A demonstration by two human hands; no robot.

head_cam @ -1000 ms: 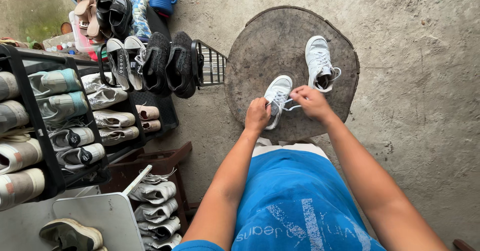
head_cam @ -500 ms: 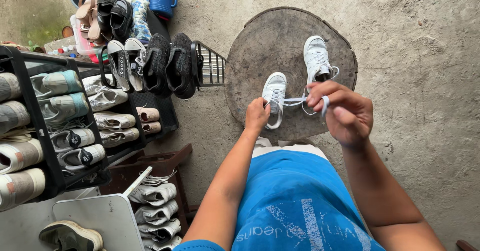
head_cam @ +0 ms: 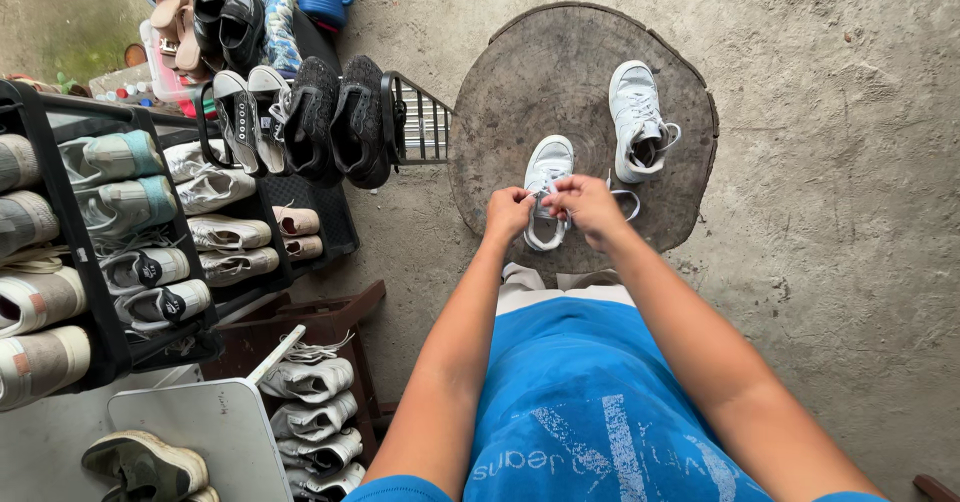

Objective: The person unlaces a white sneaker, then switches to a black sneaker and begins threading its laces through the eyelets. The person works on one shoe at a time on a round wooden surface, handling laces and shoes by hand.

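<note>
A white sneaker (head_cam: pixel 547 167) stands on a round wooden slab (head_cam: pixel 520 72) in front of me. My left hand (head_cam: pixel 508 212) and my right hand (head_cam: pixel 585 202) are both over its near end, fingers pinched on its white lace (head_cam: pixel 628 202). A loop of lace trails to the right of my right hand. The second white sneaker (head_cam: pixel 638 117) stands farther right on the slab, its laces loose.
A black shoe rack (head_cam: pixel 90 232) full of sneakers fills the left side. Dark shoes (head_cam: pixel 340 117) hang on a rack near the slab. More pale sneakers (head_cam: pixel 315 412) sit in a low wooden rack by my left arm. Bare concrete floor (head_cam: pixel 850 212) lies to the right.
My right hand, raised and pulling the lace out to the right half a second ago, has come back down to the sneaker beside my left hand.
</note>
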